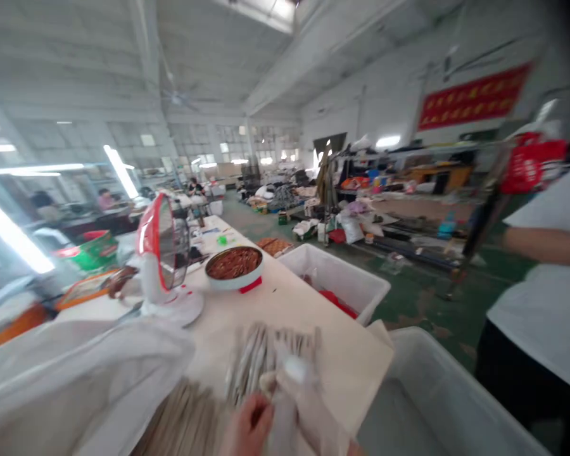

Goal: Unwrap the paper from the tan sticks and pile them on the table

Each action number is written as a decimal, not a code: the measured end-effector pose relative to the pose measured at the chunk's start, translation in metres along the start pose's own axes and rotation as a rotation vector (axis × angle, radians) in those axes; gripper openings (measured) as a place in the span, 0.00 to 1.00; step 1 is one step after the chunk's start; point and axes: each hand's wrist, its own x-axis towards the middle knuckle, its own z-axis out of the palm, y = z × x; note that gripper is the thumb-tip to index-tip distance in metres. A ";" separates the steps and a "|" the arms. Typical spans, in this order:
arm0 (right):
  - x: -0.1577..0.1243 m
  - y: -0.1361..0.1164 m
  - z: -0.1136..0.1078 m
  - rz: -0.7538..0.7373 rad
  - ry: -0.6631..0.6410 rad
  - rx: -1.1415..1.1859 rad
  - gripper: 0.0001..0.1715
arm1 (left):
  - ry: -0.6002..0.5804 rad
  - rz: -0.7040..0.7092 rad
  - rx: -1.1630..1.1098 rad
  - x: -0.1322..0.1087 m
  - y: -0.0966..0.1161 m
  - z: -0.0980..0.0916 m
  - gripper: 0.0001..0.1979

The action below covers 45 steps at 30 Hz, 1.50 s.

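Note:
My left hand (249, 425) shows bare at the bottom edge, its fingers curled under a fanned bundle of pale thin sticks (259, 358) held just above the beige table (308, 304). Beside it, my right hand (304, 399) looks wrapped in a whitish glove or cloth. It touches the bundle's right side, but motion smears its fingers. More pale sticks (185, 421) lie heaped at the lower left of my hands.
A red-and-white desk fan (164, 253) and a round tub of brown pieces (234, 266) stand further along the table. White bins (337, 278) (432, 392) sit to the right. A person in a white shirt (541, 304) stands at the right. A white sack (76, 380) lies on the left.

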 end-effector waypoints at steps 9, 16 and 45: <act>-0.020 0.044 0.036 0.382 0.073 0.641 0.25 | 0.192 -0.105 -0.105 -0.020 0.008 -0.017 0.10; -0.026 0.072 0.052 0.495 0.155 0.434 0.17 | 0.154 -0.156 0.016 -0.035 -0.061 -0.018 0.15; 0.006 0.050 0.026 0.395 0.270 0.678 0.22 | 0.129 -0.009 0.308 -0.064 -0.025 -0.024 0.12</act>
